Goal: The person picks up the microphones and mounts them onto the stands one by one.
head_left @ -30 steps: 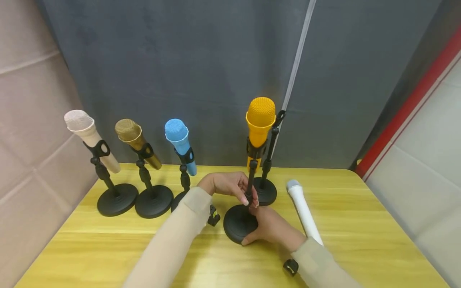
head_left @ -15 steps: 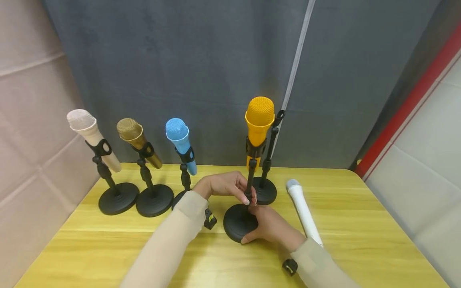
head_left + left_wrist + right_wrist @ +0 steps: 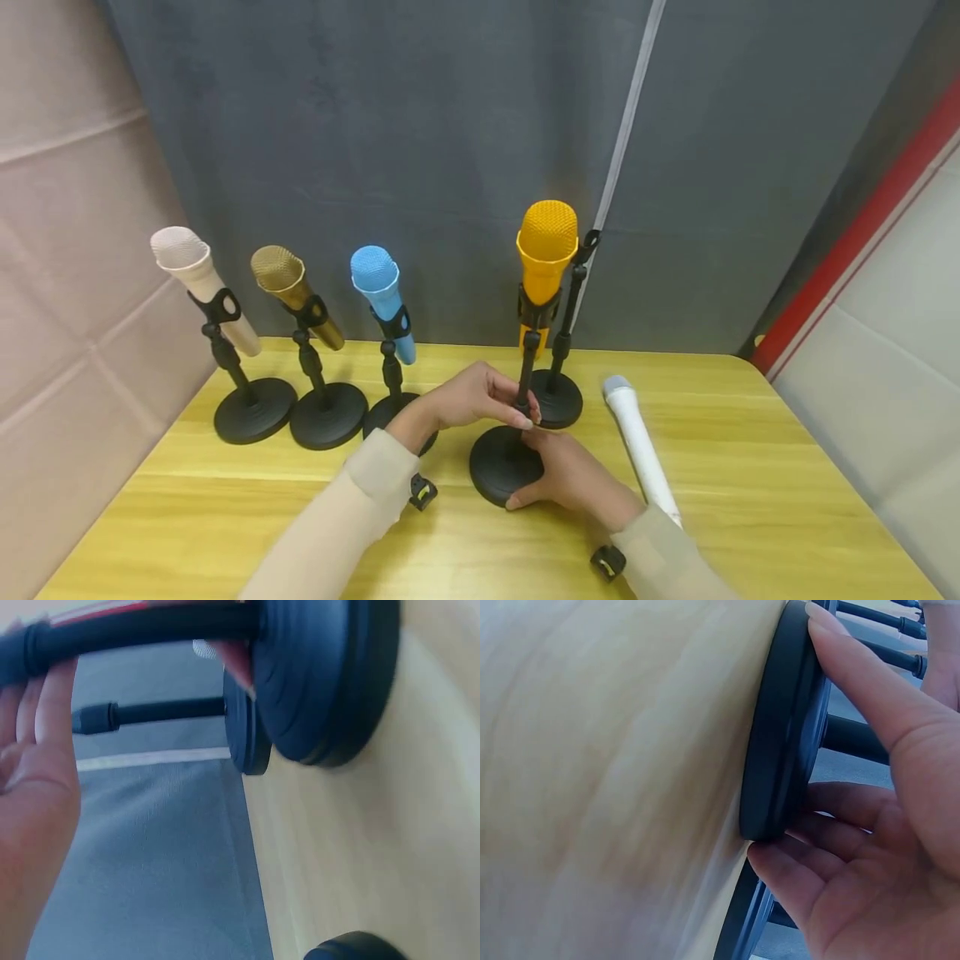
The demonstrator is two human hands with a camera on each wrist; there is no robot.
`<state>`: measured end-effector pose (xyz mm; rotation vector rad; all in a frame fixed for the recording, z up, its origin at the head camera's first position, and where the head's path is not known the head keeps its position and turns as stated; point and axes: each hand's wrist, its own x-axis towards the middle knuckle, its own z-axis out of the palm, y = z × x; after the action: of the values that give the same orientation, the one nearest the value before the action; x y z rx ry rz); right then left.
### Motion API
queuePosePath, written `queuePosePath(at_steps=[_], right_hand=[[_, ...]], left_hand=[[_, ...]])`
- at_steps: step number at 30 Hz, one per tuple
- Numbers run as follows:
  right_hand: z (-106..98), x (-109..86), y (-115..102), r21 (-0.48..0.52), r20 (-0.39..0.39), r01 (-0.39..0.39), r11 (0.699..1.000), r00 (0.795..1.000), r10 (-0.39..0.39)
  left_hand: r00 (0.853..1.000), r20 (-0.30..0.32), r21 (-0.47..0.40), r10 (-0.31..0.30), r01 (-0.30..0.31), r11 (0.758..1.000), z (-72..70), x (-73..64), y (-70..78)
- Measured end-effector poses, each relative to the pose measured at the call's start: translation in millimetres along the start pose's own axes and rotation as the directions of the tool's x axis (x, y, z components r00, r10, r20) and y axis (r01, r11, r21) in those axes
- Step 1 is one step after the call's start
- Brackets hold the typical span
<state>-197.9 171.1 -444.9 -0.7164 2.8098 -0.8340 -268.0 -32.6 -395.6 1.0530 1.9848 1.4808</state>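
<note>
A yellow microphone (image 3: 548,237) sits tilted in the clip of a black desk microphone stand (image 3: 495,467). My left hand (image 3: 467,398) is at the lower part of the post, thumb in front and fingers behind it. The left wrist view shows these fingers (image 3: 54,712) extended past the post. Lower down, my right hand (image 3: 564,473) grips the edge of the round base. Its thumb (image 3: 855,664) presses on the upper rim in the right wrist view, with the other fingers curled at the far edge. The base stands close over the wooden table (image 3: 420,550).
On the left, white (image 3: 183,254), gold (image 3: 281,275) and blue microphones (image 3: 377,279) stand in black stands. Behind the yellow one is a stand (image 3: 557,400) with a bare clip. A white microphone (image 3: 637,442) lies to the right. A grey curtain (image 3: 375,125) hangs behind.
My left forearm and wrist have dropped down and left, uncovering more of the blue microphone's base. The right hand keeps its grip on the base. The head view has shifted slightly.
</note>
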Motion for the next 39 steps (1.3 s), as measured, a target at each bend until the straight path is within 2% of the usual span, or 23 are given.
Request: queuePosePath(at_steps=[5, 8, 11, 15, 21, 26, 29, 32, 39], right_hand=[[1.2, -1.5, 1.7, 0.028, 0.000, 0.003, 1.000, 1.000, -0.003], [1.9, -2.4, 2.3, 0.037, -0.004, 0.004, 0.999, 1.000, -0.004], [2.4, -3.1, 2.8, 0.037, -0.009, 0.004, 0.999, 1.000, -0.004], [2.3, -3.8, 2.6, 0.043, -0.004, 0.001, 0.999, 1.000, -0.001], [2.4, -4.6, 2.4, 0.060, -0.003, -0.004, 0.998, 1.000, 0.004], [2.5, -5.0, 2.5, 0.060, -0.013, 0.009, 0.998, 1.000, -0.009], [2.3, -4.8, 2.5, 0.064, -0.016, 0.011, 0.998, 1.000, -0.010], [2.1, -4.5, 2.1, 0.067, -0.016, 0.010, 0.998, 1.000, -0.009], [1.9, -4.9, 1.6, 0.070, -0.015, 0.012, 0.997, 1.000, -0.011]], left_hand=[[0.988, -0.151, -0.023, -0.026, 0.023, 0.999, 14.6, -7.7, -0.2], [0.970, -0.235, -0.070, -0.067, 0.052, 0.996, 23.8, -11.9, 1.0], [0.943, -0.318, -0.129, -0.099, 0.061, 0.990, 33.6, -14.8, 3.0], [0.897, -0.427, -0.172, -0.113, 0.042, 0.984, 46.9, -17.1, 6.7], [0.805, -0.581, -0.197, -0.125, 0.010, 0.980, 66.5, -18.4, 12.1], [0.731, -0.675, -0.193, -0.097, -0.048, 0.980, 80.7, -17.6, 14.4], [0.699, -0.711, -0.166, -0.077, -0.060, 0.984, 85.2, -17.2, 16.0], [0.685, -0.725, -0.153, -0.073, -0.057, 0.987, 86.1, -17.2, 16.7], [0.685, -0.725, -0.152, -0.074, -0.054, 0.987, 85.7, -16.5, 15.7]])
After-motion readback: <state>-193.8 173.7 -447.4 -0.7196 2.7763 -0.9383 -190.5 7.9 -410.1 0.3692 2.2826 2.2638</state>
